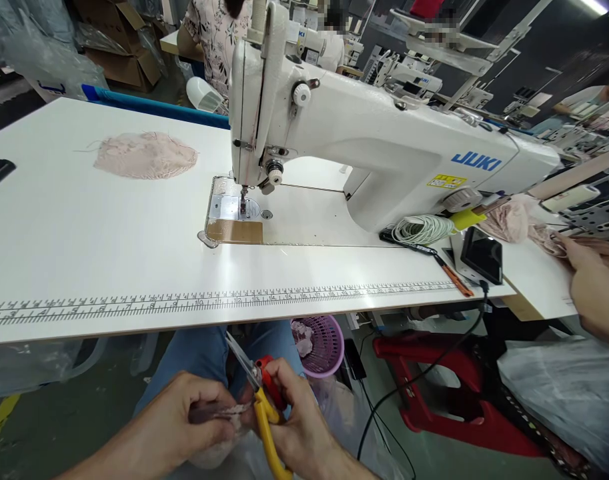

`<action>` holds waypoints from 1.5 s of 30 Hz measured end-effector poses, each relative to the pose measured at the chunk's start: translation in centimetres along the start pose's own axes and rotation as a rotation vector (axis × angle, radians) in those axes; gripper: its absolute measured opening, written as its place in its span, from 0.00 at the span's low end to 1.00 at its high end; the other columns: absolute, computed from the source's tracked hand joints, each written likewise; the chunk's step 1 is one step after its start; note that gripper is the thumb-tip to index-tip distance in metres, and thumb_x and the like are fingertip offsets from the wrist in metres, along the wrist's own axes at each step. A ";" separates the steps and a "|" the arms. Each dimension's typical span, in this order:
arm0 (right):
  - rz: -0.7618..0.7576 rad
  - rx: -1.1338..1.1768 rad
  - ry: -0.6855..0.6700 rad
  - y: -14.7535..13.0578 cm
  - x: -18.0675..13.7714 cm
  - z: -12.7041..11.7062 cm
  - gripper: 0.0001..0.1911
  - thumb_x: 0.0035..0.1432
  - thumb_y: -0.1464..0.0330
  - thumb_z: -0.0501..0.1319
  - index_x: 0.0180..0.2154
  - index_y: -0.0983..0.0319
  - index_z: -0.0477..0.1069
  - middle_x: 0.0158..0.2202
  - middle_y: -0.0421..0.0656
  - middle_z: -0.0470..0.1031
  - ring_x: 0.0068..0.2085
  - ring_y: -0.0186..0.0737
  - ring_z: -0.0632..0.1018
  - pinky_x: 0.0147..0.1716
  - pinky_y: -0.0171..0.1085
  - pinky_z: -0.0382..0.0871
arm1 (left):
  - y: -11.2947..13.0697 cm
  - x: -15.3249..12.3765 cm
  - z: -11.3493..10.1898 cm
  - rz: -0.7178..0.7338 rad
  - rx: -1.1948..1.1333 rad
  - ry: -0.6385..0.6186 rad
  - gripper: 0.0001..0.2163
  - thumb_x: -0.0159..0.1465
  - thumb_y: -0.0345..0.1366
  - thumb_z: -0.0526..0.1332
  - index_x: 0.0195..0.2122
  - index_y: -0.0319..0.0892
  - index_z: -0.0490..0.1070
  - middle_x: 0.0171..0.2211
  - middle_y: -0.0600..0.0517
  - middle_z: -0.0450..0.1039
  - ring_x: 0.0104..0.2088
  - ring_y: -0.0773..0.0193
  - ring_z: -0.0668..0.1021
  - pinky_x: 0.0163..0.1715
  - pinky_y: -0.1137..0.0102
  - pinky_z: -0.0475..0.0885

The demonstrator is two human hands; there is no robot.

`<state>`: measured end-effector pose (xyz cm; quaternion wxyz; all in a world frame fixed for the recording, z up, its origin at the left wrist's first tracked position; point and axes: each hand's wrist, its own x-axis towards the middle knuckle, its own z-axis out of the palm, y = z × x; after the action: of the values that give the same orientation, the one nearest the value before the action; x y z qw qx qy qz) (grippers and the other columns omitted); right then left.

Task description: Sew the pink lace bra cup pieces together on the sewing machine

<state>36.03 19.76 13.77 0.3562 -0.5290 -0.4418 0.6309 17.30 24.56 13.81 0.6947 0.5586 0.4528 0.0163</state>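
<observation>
Yellow covered the lower handle of the scissors, with red by the other grip and bare metal along the blades, which pointed up and away over the person's lap. The right hand was closed around the handles; how far the blades were parted could not be told. Just beside it, the left hand pinched a piece of fabric between thumb and fingers. The fabric was pale pink, thin and bunched, its edge crumpled close to the scissors, its full shape hidden by the hands. Beyond lay the person's blue jeans and a purple basket holding pale scraps. Farther off, a white table bore a printed ruler, a sewing machine and a ruffled, roughly oval pink cloth trailing loose threads.
</observation>
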 end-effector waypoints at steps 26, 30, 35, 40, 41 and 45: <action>-0.295 -0.859 -0.109 0.3 -3.1 -6.9 0.18 0.47 0.58 0.72 0.34 0.62 0.72 0.28 0.38 0.70 0.25 0.32 0.68 0.23 0.31 0.53 | -1.8 0.8 -0.4 -0.078 -0.241 -0.107 0.19 0.50 0.50 0.69 0.30 0.38 0.78 0.17 0.58 0.62 0.18 0.72 0.60 0.19 0.75 0.54; -0.278 -0.888 -0.113 0.4 -3.2 -7.1 0.17 0.44 0.65 0.74 0.35 0.62 0.73 0.28 0.37 0.70 0.25 0.31 0.67 0.22 0.31 0.51 | -1.6 0.6 -0.2 -0.061 -0.243 -0.082 0.17 0.50 0.49 0.68 0.29 0.38 0.78 0.15 0.58 0.61 0.17 0.72 0.59 0.18 0.74 0.54; -0.262 -0.911 -0.114 0.2 -3.4 -7.1 0.18 0.43 0.63 0.75 0.35 0.62 0.72 0.28 0.37 0.69 0.25 0.32 0.66 0.22 0.31 0.50 | -1.4 0.4 -0.1 -0.048 -0.235 -0.088 0.18 0.52 0.51 0.67 0.28 0.38 0.80 0.14 0.58 0.59 0.17 0.72 0.58 0.18 0.74 0.52; -0.270 -0.935 -0.126 0.4 -3.2 -6.9 0.18 0.44 0.63 0.74 0.35 0.61 0.72 0.27 0.36 0.67 0.24 0.31 0.64 0.22 0.31 0.49 | -0.8 0.1 -0.3 -0.064 -0.200 -0.099 0.18 0.53 0.50 0.67 0.29 0.38 0.80 0.14 0.58 0.57 0.17 0.72 0.57 0.18 0.73 0.51; -0.275 -0.935 -0.129 0.5 -3.2 -6.8 0.17 0.45 0.62 0.73 0.35 0.61 0.72 0.26 0.36 0.67 0.24 0.31 0.64 0.22 0.32 0.49 | -0.7 0.1 -0.3 -0.061 -0.200 -0.098 0.17 0.53 0.50 0.66 0.29 0.38 0.80 0.14 0.58 0.57 0.17 0.72 0.57 0.18 0.73 0.51; -0.266 -0.934 -0.148 0.5 -3.0 -6.7 0.16 0.51 0.57 0.69 0.34 0.61 0.71 0.27 0.36 0.67 0.24 0.31 0.63 0.22 0.32 0.48 | -0.9 0.2 -0.3 -0.039 -0.197 -0.119 0.18 0.54 0.49 0.65 0.31 0.37 0.81 0.14 0.58 0.56 0.17 0.72 0.56 0.18 0.73 0.50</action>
<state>43.19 18.08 13.99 0.1258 -0.5251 -0.7654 0.3502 16.77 24.53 13.00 0.7721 0.4786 0.4179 0.0139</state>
